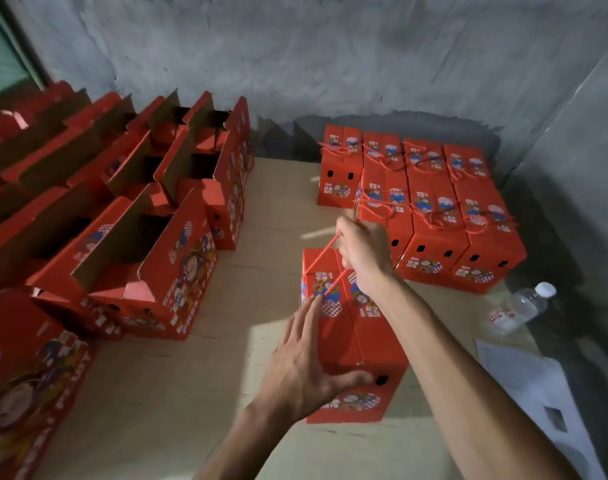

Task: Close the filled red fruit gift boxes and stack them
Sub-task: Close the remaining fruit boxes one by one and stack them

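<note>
Gripping the red cord handle, the right hand has its fingers curled tight around the cord and pulls it up taut above the closed box. Just below and to the left of this grip, the left hand lies with straight, spread fingers along the left side of the same box, and the thumb presses on its near end; it steadies the box and does not clasp it. Whether the box is lifted or stands on the cardboard sheet I cannot tell for sure.

Only the head view is given. Beyond the grip and a little to its right stands the group of closed boxes, packed in rows against the wall, their cords lying loose on the tops; some of them seem to sit higher than others, so a second layer is perhaps begun. This part of the task is done, I judge.

Far to the left of the grip many open boxes stand with flaps upright. Their insides are dark, so if they are filled is not visible. These remain to be closed and stacked, and they are more numerous than the finished ones. Right of the grip, near the edge, lie a water bottle and some papers.
</note>
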Tool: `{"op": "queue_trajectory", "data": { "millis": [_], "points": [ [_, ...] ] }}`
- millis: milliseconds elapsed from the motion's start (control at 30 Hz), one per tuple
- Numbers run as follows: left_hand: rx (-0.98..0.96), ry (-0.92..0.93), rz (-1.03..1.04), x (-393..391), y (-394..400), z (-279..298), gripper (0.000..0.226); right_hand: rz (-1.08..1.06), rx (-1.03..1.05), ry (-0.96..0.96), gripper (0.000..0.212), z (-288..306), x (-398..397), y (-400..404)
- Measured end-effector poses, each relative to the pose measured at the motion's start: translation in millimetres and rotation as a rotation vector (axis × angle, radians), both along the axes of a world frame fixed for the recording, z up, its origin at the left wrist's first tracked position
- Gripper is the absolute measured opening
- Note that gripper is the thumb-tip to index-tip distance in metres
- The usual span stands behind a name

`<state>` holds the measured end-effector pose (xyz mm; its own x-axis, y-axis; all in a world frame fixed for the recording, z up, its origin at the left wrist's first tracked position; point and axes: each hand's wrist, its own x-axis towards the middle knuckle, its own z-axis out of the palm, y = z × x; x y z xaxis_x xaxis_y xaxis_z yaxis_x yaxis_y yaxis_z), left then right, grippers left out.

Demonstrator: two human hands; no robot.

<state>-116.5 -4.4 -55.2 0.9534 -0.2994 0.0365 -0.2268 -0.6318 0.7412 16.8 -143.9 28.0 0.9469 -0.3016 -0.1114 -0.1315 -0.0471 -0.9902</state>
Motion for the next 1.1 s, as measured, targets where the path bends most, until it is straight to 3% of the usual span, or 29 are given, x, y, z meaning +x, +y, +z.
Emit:
{"op": "queue_trajectory", "data": {
  "millis": [300,667,1000,1100],
  "points": [
    [0.047,-0.108,0.019,167,-4,11,0.109,-0.069,-0.136,-0.095,0.036,33,123,-5],
    [0.02,-0.092,-0.023,350,-39,-27,0.109,-0.054,-0.149,-0.087,0.034,-4,275,-40],
    [0.067,-0.001,-0.088,417,-40,-77,0.104,-0.014,-0.283,0.005,0.033,-67,313,-54],
    [0.075,0.018,-0.101,419,-41,-78,0.101,-0.022,-0.358,0.055,0.021,-64,304,-48]
  ]
}}
